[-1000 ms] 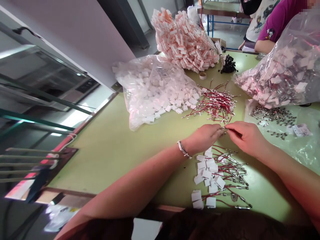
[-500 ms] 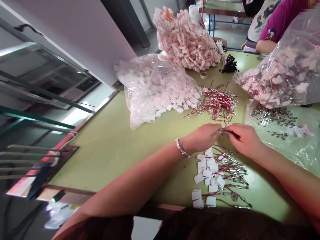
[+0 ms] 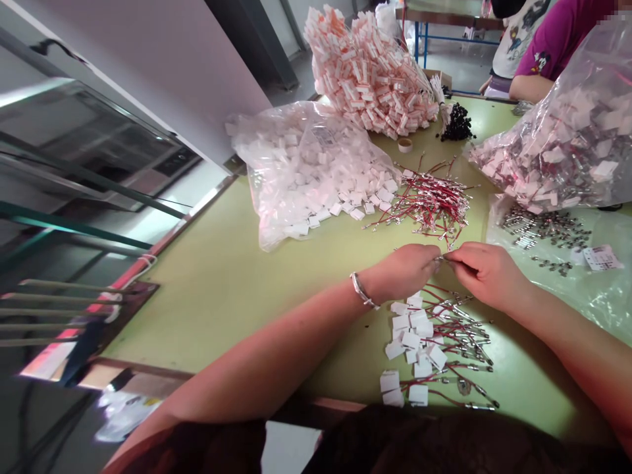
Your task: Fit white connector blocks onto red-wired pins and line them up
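My left hand [image 3: 405, 268] and my right hand [image 3: 486, 271] meet fingertip to fingertip over the green table. Between their pinched fingers is a small metal piece [image 3: 441, 258], mostly covered; its exact kind does not show. Just below the hands lie rows of red wires [image 3: 437, 378] with white plastic housings [image 3: 409, 339] at one end and metal tube-like parts [image 3: 476, 342] at the other. Beyond my fingertips is a loose pile of red wires [image 3: 439, 204] with metal terminals.
A clear bag of white housings [image 3: 316, 171] lies left of the pile, with orange-white parts [image 3: 370, 79] behind. To the right are a filled plastic bag [image 3: 557, 158] and small metal parts [image 3: 548, 227] on plastic. A tape roll [image 3: 405, 145] and a person's purple sleeve [image 3: 557, 39] are farther back.
Both hands stay together at nearly the same spot, pinching the small metal piece. The whole view has shifted very slightly.
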Motion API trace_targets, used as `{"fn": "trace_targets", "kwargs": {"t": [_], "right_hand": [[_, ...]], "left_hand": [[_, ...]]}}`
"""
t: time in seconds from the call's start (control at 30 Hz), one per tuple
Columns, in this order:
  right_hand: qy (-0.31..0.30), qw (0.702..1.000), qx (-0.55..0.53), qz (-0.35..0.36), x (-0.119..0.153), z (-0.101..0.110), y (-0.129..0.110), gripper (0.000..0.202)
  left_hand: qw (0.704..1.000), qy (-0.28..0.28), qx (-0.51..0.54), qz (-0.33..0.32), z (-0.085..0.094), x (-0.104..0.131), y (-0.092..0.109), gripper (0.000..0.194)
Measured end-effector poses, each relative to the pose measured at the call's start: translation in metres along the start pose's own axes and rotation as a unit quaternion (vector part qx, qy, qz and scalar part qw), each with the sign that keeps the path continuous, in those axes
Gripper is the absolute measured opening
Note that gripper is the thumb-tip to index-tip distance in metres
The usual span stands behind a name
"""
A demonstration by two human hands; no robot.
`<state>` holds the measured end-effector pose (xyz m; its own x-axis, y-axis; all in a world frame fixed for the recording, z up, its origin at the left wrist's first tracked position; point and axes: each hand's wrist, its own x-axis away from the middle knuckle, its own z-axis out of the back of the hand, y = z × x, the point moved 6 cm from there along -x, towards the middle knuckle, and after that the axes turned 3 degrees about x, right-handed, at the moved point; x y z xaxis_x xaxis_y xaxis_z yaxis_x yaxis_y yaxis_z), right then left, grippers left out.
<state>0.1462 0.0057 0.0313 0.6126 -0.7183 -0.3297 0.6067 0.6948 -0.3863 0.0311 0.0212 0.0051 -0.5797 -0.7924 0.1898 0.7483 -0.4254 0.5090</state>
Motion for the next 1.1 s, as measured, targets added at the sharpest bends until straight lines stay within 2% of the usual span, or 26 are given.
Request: {"fn": "trace_targets", "kwargs": {"t": [0.17, 0.3, 0.37, 0.43, 0.53, 0.6, 0.63, 0.73, 0.87, 0.97, 1.1], "right_hand": [[-0.06, 0.996, 0.066, 0.018, 0.0, -0.004, -0.004, 0.028], [-0.066, 0.995, 0.057, -0.038, 0.001, -0.009, 0.001, 0.026], [-0.072, 0.994, 0.04, -0.066, 0.002, -0.012, 0.006, 0.023], [-0.087, 0.992, 0.023, -0.086, 0.005, -0.017, 0.011, 0.021], [-0.102, 0.988, 0.042, -0.11, 0.008, -0.023, 0.019, 0.022], [-0.112, 0.985, 0.067, -0.108, 0.009, -0.024, 0.021, 0.023], [-0.114, 0.985, 0.078, -0.105, 0.01, -0.023, 0.022, 0.024], [-0.077, 0.984, 0.113, -0.116, 0.008, -0.003, 0.03, 0.027], [0.005, 0.963, 0.18, -0.201, 0.007, 0.048, 0.058, 0.027], [-0.008, 0.941, 0.214, -0.262, 0.01, 0.073, 0.077, 0.025], [-0.035, 0.92, 0.246, -0.303, 0.014, 0.084, 0.092, 0.027]], "left_hand": [[0.993, 0.013, -0.113, 0.008, -0.01, 0.001, 0.002, 0.022], [0.992, 0.021, -0.123, 0.02, -0.015, 0.001, 0.004, 0.022], [0.993, 0.025, -0.116, 0.003, -0.012, 0.001, 0.004, 0.022], [0.993, 0.029, -0.102, -0.046, -0.008, 0.002, 0.004, 0.024], [0.99, 0.099, -0.046, -0.087, 0.009, 0.002, -0.006, 0.027], [0.985, 0.163, 0.01, -0.058, 0.021, -0.003, -0.018, 0.029], [0.982, 0.178, 0.033, -0.042, 0.024, -0.007, -0.021, 0.029], [0.989, 0.147, 0.032, -0.008, 0.018, -0.025, -0.019, 0.03], [0.989, 0.12, -0.05, 0.072, 0.008, -0.05, -0.009, 0.034], [0.986, 0.106, -0.08, 0.105, 0.005, -0.06, -0.011, 0.023], [0.976, 0.112, -0.128, 0.137, 0.017, -0.056, -0.033, 0.022]]}}
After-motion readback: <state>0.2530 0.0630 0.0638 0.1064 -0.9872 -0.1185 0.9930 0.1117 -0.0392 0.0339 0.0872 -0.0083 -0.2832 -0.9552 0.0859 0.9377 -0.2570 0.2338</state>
